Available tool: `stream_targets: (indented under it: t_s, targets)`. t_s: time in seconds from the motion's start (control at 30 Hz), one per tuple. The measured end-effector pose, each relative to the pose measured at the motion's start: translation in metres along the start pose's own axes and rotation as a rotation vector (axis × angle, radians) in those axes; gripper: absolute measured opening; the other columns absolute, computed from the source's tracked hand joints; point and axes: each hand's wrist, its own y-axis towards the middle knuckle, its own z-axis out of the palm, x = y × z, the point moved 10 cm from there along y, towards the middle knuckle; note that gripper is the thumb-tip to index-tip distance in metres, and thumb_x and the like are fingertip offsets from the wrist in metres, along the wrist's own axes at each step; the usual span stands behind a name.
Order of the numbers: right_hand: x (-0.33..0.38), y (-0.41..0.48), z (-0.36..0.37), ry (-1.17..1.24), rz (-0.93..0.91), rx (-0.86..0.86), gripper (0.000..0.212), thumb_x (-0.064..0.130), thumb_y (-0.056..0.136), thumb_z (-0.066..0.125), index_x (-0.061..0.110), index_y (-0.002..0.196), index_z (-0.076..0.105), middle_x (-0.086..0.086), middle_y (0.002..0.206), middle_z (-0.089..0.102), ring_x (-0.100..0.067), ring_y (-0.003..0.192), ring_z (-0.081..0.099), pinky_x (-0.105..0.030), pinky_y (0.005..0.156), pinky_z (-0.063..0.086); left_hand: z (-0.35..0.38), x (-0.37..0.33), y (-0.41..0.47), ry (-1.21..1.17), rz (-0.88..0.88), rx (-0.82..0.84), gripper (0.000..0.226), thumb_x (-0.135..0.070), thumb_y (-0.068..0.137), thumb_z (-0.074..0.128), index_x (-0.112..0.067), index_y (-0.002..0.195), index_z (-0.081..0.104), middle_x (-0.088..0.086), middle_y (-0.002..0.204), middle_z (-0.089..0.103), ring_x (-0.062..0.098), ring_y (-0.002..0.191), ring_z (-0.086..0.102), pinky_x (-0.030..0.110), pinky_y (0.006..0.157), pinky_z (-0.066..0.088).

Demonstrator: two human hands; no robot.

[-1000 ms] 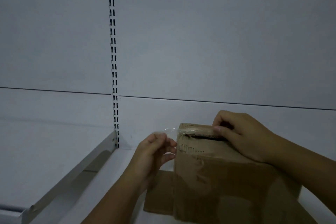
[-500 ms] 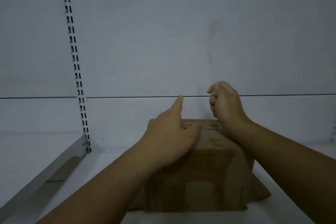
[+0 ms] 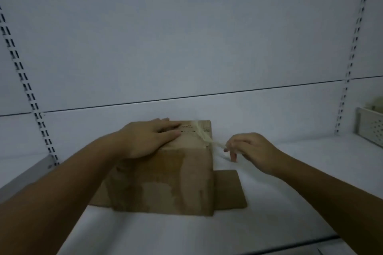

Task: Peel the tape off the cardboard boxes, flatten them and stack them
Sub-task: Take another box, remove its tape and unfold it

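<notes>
Head view. Cardboard box stands mid-shelf, nearer the back wall than the front edge, on a flat cardboard sheet that juts out to its right. Left hand lies palm down on the box top, fingers straight, pressing. Right hand is just beside the box's upper right edge, off the box, fingers curled and pinching a strip of tape. The tape runs taut from the box top to that hand. A perforated basket sits at the shelf's far right edge.
</notes>
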Motion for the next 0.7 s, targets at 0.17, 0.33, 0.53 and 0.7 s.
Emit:
stream_targets:
  t_s: [0.17,0.33,0.53,0.7]
  targets:
    - [-0.062,-0.017,0.02,-0.061,0.095,0.194,0.03,0.024,0.074,0.046,0.01,0.058,0.068,-0.004,0.056,0.058,-0.01,0.051,0.05,-0.029,0.057,0.041,0.0,0.0,-0.002,-0.063,-0.045,-0.065,0.047,-0.061,0.088,0.03,-0.054,0.134,0.034,-0.02,0.151,0.027,0.01,0.139,0.026,0.034,0.114,0.014]
    - [-0.071,-0.008,-0.005,0.197,0.131,0.002,0.04,0.01,0.088,0.055,0.018,0.05,0.065,0.005,0.048,0.059,-0.004,0.047,0.051,-0.022,0.056,0.043,-0.025,-0.011,-0.018,-0.113,0.005,-0.42,0.013,-0.047,0.091,0.049,-0.049,0.1,0.059,-0.019,0.108,0.061,0.001,0.097,0.054,0.023,0.085,0.039]
    - [-0.083,-0.014,-0.04,0.489,0.137,-0.327,0.002,0.011,0.082,0.069,0.01,0.083,0.068,0.003,0.063,0.064,-0.005,0.051,0.057,-0.018,0.052,0.048,-0.039,-0.023,-0.059,-0.1,-0.061,-0.877,0.039,-0.046,0.092,0.029,-0.033,0.1,0.065,-0.013,0.111,0.064,0.009,0.116,0.051,0.05,0.113,0.024]
    - [-0.095,-0.01,-0.042,0.686,0.206,-0.365,0.023,0.005,0.077,0.072,0.006,0.097,0.06,-0.013,0.096,0.064,-0.018,0.082,0.065,-0.024,0.076,0.056,0.004,-0.145,-0.068,-0.356,0.472,-0.73,0.026,-0.034,0.084,0.045,-0.038,0.102,0.063,-0.03,0.114,0.056,-0.014,0.106,0.051,0.007,0.089,0.04]
